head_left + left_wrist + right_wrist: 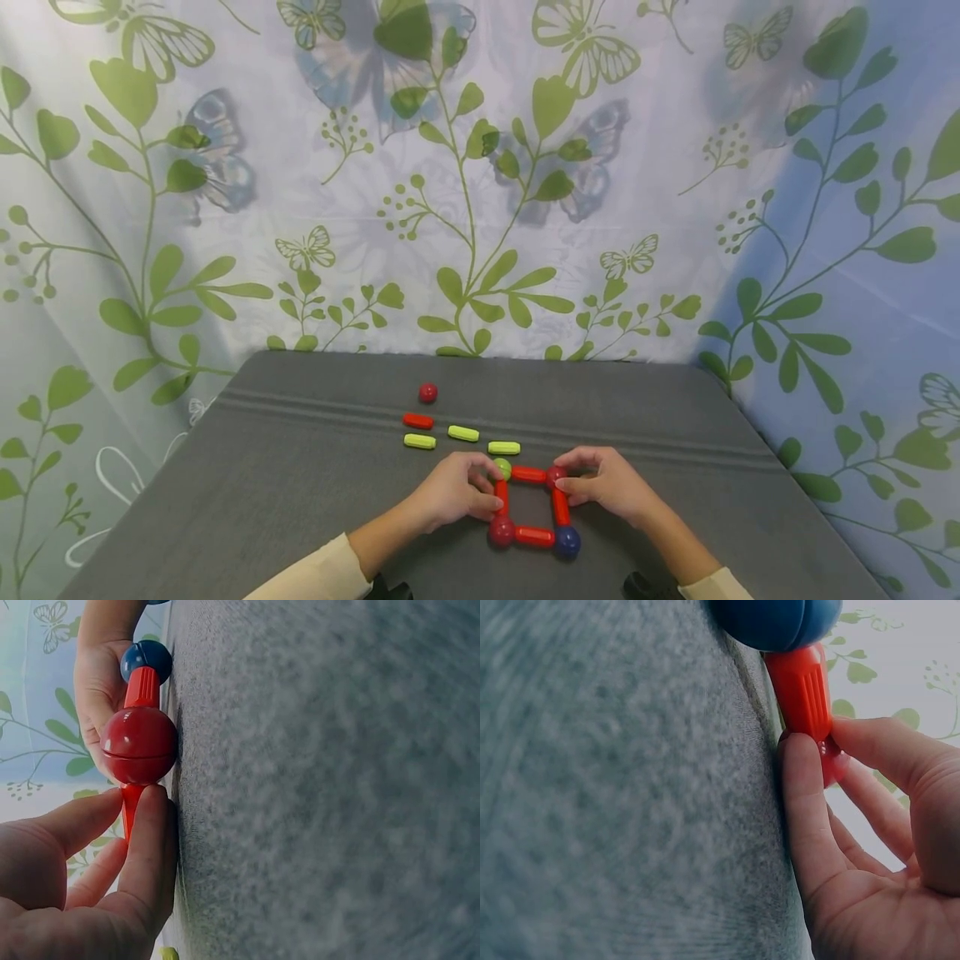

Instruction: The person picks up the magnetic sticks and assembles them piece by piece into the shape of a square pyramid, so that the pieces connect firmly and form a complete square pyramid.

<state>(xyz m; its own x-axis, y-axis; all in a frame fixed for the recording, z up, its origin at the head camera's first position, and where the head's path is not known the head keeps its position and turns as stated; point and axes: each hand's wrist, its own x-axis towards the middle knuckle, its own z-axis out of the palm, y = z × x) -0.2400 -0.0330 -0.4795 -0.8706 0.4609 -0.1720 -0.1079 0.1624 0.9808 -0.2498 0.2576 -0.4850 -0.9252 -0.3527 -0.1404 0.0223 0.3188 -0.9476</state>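
Observation:
A square of red rods and balls lies flat on the grey table, its near red rod (pixel 534 537) joining a large red ball (pixel 502 531) and a blue ball (pixel 567 542). The far corners carry a lime green ball (pixel 502 468) and a smaller red ball (pixel 556 477). My left hand (pixel 459 490) pinches the square's left side, thumb and fingers about the left red rod (pixel 130 804). On the opposite side my right hand (pixel 611 487) grips the far right corner, where the right red rod (pixel 802 690) meets the smaller red ball. Fingers partly cover both places.
Beyond the square lie three loose yellow-green rods, one of them a left rod (pixel 419 442), beside a loose red rod (pixel 417 421). A loose red ball (pixel 427 392) sits farther back. A leaf-and-butterfly curtain (pixel 480 183) hangs behind the table (pixel 300 517).

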